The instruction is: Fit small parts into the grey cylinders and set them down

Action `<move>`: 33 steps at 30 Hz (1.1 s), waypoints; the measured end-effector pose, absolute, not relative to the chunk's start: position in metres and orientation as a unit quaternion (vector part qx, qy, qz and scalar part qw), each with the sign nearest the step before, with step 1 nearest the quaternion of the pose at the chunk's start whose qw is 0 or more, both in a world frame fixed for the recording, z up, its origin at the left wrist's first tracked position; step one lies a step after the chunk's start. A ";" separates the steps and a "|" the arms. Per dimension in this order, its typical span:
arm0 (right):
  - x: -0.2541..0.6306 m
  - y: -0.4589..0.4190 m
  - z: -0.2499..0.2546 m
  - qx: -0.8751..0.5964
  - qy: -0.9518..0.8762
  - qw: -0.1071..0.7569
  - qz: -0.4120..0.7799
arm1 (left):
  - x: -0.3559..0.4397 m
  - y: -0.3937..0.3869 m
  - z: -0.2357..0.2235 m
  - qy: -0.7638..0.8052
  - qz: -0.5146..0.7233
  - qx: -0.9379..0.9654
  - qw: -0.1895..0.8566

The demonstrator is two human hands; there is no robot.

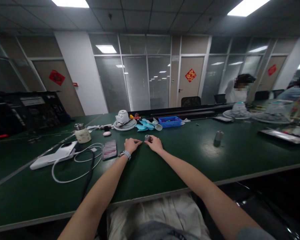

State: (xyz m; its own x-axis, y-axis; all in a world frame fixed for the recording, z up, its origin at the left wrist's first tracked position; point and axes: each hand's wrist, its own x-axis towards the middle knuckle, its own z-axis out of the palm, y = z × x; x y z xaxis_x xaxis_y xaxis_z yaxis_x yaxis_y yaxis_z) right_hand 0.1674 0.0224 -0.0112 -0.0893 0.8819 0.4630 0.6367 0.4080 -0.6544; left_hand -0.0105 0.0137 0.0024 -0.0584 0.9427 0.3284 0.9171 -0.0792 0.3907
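Note:
My right hand (155,144) is closed around a small grey metal cylinder (147,137), which stands upright at the table with a round top showing. Just to its left, my left hand (132,145) has thumb and fingers pressed together, their tips close to the right hand's tips. Whether anything sits in that pinch is too small to tell. A second, larger-looking grey cylinder (218,137) stands upright on the green table (182,180), well to the right of both hands.
Behind the hands are light-blue fan blades (145,125), a white fan part (124,120) and a blue basket (170,122) of small items. At left lie a phone (109,150), white cable (65,182), power bank (45,161) and bottle (82,134). Two people are at far right.

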 end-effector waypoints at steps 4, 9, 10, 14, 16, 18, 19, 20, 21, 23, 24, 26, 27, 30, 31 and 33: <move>0.192 0.032 -0.005 -0.553 -0.699 0.437 0.119 | -0.010 0.017 0.001 0.668 0.268 0.694 0.028; 0.262 0.045 0.003 -0.638 -0.627 0.444 0.040 | -0.010 0.018 0.000 0.683 0.300 0.665 0.023; 0.275 0.047 0.002 -0.649 -0.617 0.443 0.032 | -0.009 0.017 0.000 0.684 0.304 0.663 0.023; 0.303 0.055 -0.005 -0.674 -0.599 0.431 0.039 | -0.005 0.015 0.000 0.685 0.311 0.658 0.038; 0.304 0.057 -0.009 -0.674 -0.602 0.425 0.049 | -0.004 0.014 0.001 0.687 0.314 0.654 0.048; 0.303 0.057 -0.011 -0.672 -0.608 0.419 0.061 | -0.004 0.015 0.001 0.685 0.321 0.652 0.057; 0.302 0.056 -0.010 -0.672 -0.610 0.414 0.067 | -0.004 0.015 0.001 0.682 0.326 0.651 0.062; 0.301 0.053 -0.008 -0.675 -0.609 0.411 0.065 | -0.004 0.016 0.000 0.679 0.332 0.651 0.067; 0.298 0.050 -0.005 -0.680 -0.604 0.413 0.052 | -0.004 0.018 0.000 0.676 0.339 0.650 0.071; 0.289 0.040 0.003 -0.677 -0.598 0.430 -0.009 | -0.005 0.020 -0.002 0.672 0.356 0.644 0.077; 0.280 0.034 0.007 -0.659 -0.609 0.440 -0.049 | -0.005 0.021 -0.003 0.672 0.365 0.639 0.079; 0.254 0.022 0.014 -0.582 -0.675 0.441 -0.106 | -0.006 0.023 -0.004 0.673 0.383 0.628 0.080; 0.237 0.017 0.015 -0.529 -0.725 0.426 -0.115 | -0.006 0.023 -0.004 0.674 0.391 0.621 0.080; 0.184 0.008 0.010 -0.410 -0.844 0.335 -0.086 | -0.006 0.024 -0.004 0.680 0.409 0.604 0.074; 0.169 0.007 0.006 -0.395 -0.865 0.303 -0.065 | -0.006 0.024 -0.004 0.682 0.411 0.601 0.072; 0.149 0.007 0.001 -0.384 -0.888 0.253 -0.020 | -0.006 0.023 -0.004 0.682 0.411 0.601 0.070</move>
